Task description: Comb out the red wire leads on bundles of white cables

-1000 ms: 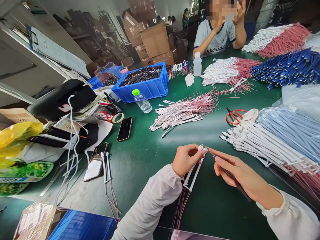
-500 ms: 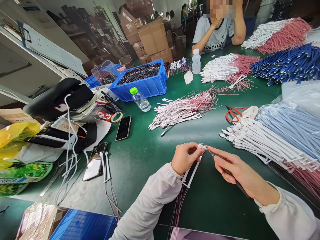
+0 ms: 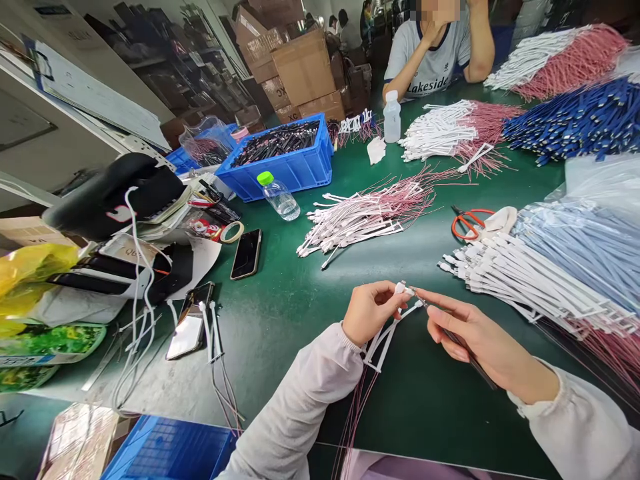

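Observation:
My left hand [image 3: 369,313] pinches a small white connector [image 3: 403,289] between thumb and fingers. Below it hangs a white flat cable assembly [image 3: 383,345], trailing thin pink wires [image 3: 358,413] over the table edge. My right hand [image 3: 480,335] grips a thin black tool [image 3: 463,350], probably tweezers, and its tip reaches the connector. A white sleeve covers each forearm. The inside of the connector is hidden by my fingers.
Several heaps of white and pink cables [image 3: 365,217] and pale blue cables [image 3: 575,250] lie on the green table [image 3: 280,300]. A blue crate [image 3: 275,167], phones and orange scissors [image 3: 469,225] stand around. A co-worker [image 3: 430,57] sits opposite.
The whole scene has shifted slightly upward in view. My hands have risen a little, and the white cable strips below the connector now spread further to the right.

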`<control>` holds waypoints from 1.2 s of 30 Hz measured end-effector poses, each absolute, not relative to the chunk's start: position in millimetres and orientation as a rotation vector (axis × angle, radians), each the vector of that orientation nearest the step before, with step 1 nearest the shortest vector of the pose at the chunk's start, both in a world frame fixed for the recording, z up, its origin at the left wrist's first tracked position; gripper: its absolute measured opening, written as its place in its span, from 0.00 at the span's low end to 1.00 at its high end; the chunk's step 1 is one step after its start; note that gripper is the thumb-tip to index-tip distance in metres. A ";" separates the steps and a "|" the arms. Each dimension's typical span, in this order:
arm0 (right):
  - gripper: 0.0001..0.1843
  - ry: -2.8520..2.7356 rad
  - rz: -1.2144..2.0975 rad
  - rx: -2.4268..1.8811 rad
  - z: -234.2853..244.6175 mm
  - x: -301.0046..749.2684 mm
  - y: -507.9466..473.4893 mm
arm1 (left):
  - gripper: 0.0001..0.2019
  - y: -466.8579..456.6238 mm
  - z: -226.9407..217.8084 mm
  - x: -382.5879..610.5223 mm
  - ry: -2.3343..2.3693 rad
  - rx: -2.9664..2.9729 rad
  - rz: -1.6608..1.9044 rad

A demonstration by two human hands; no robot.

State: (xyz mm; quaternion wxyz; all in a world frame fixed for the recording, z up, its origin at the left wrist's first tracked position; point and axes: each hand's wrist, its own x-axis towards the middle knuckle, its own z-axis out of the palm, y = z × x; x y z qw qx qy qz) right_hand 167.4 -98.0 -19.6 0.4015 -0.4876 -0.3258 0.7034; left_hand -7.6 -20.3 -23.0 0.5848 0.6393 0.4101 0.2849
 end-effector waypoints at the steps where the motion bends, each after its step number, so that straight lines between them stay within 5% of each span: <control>1: 0.29 -0.828 1.779 -1.235 -20.0 167.7 -98.3 | 0.15 -20.3 -23.2 -7.8 0.958 1.495 0.663; 11: 0.26 -0.973 1.642 -1.269 -25.0 168.7 -98.2 | 0.16 -16.3 -25.4 -5.7 0.947 1.217 0.608; 16: 0.15 -1.279 1.277 -1.478 -29.6 169.2 -98.6 | 0.18 -19.7 -27.6 -2.2 0.907 1.082 0.639; 25: 0.11 -1.806 0.634 -1.658 -24.2 178.3 -93.7 | 0.14 -23.2 -31.4 -3.7 0.851 1.256 0.621; 32: 0.15 -1.657 1.196 -1.557 -12.4 188.8 -92.3 | 0.14 -22.9 -30.7 -4.1 0.878 1.308 0.608; 36: 0.16 -1.586 0.993 -1.676 -11.6 187.9 -92.1 | 0.14 -21.8 -31.4 -3.4 0.867 1.285 0.630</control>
